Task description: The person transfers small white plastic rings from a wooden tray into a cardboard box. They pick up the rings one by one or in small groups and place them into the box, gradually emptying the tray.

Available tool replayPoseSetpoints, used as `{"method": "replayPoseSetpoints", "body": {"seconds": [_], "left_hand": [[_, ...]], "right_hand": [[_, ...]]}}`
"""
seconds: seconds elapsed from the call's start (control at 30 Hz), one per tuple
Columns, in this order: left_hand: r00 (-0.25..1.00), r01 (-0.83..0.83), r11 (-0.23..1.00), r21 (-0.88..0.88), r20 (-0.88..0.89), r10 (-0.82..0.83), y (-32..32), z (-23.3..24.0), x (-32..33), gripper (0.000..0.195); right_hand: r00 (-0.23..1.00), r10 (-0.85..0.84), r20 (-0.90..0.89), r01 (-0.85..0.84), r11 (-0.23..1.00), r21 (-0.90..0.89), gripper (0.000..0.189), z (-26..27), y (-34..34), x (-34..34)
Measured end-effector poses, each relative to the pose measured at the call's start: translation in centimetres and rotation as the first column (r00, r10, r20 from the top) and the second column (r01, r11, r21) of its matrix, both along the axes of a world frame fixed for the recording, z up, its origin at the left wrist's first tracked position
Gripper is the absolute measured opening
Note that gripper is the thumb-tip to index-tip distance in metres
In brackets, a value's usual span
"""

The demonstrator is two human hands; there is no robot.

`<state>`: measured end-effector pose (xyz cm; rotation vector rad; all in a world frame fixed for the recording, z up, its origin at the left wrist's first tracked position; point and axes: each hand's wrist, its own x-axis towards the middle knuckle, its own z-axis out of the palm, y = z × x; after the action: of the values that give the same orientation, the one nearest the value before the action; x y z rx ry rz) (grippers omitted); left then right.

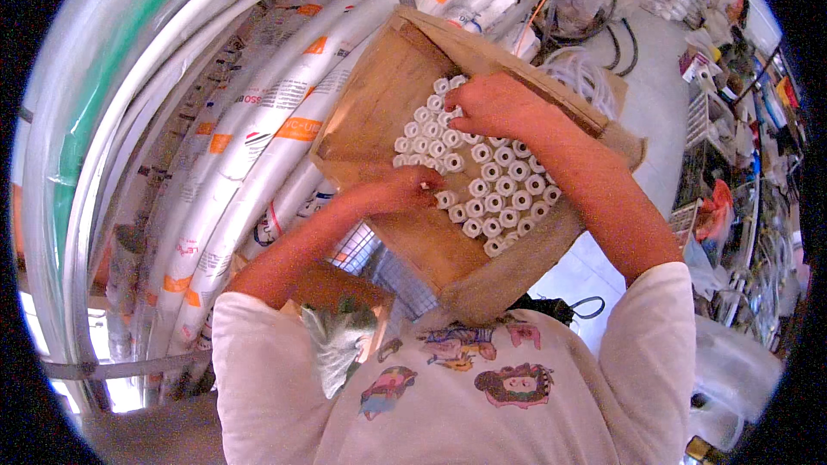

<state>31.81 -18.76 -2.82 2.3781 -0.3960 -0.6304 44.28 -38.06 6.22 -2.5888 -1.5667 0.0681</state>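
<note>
An open cardboard box [368, 87] lies in front of me, with many small white plastic hex fittings [504, 155] standing in packed rows inside, their round holes facing up. My right hand [497, 106] reaches in over the far side, its curled fingertips at the fittings near the upper end; whether it grips one is hidden. Along the near left side, my left hand [404, 190] has its fingers curled beside the rows. A small white spot shows at its fingertips, too small to identify. A bare strip of cardboard runs between two groups of fittings.
Long white plastic pipes [258, 142] in printed wrapping lie stacked at the left. A coil of clear tubing [581, 77] sits beyond the box's right side. Farther right, cluttered shelves [717, 135] line the pale floor [659, 97]. A wire mesh [355, 248] shows below the box.
</note>
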Motion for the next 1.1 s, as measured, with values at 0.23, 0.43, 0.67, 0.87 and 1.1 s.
{"method": "replayPoseSetpoints", "body": {"seconds": [0.23, 0.43, 0.67, 0.87, 1.1], "left_hand": [[0.981, 0.190, 0.966, 0.176, -0.061, -0.182, -3.6, -8.1, 3.9, 0.052], [0.971, 0.229, 0.931, 0.285, -0.133, -0.198, -4.4, -10.3, 4.9, 0.049], [0.968, 0.241, 0.910, 0.338, -0.148, -0.201, -4.5, -11.6, 5.6, 0.046], [0.970, 0.238, 0.909, 0.343, -0.129, -0.205, -4.7, -12.4, 6.1, 0.044], [0.972, 0.233, 0.911, 0.340, -0.102, -0.210, -5.1, -12.9, 6.0, 0.041]], "right_hand": [[0.999, 0.003, -0.032, -0.002, 1.000, 0.026, 0.031, -0.6, 0.0, 0.3], [1.000, 0.029, 0.000, -0.029, 0.999, 0.031, 0.028, -0.8, 0.0, 0.4], [0.999, 0.029, -0.019, -0.029, 0.999, -0.017, 0.028, -0.7, 0.1, 0.6], [0.998, 0.066, 0.007, -0.066, 0.998, 0.021, 0.028, -0.9, 0.2, 0.7], [0.995, 0.084, 0.050, -0.087, 0.995, 0.051, 0.026, -0.7, 0.0, 0.5]]}}
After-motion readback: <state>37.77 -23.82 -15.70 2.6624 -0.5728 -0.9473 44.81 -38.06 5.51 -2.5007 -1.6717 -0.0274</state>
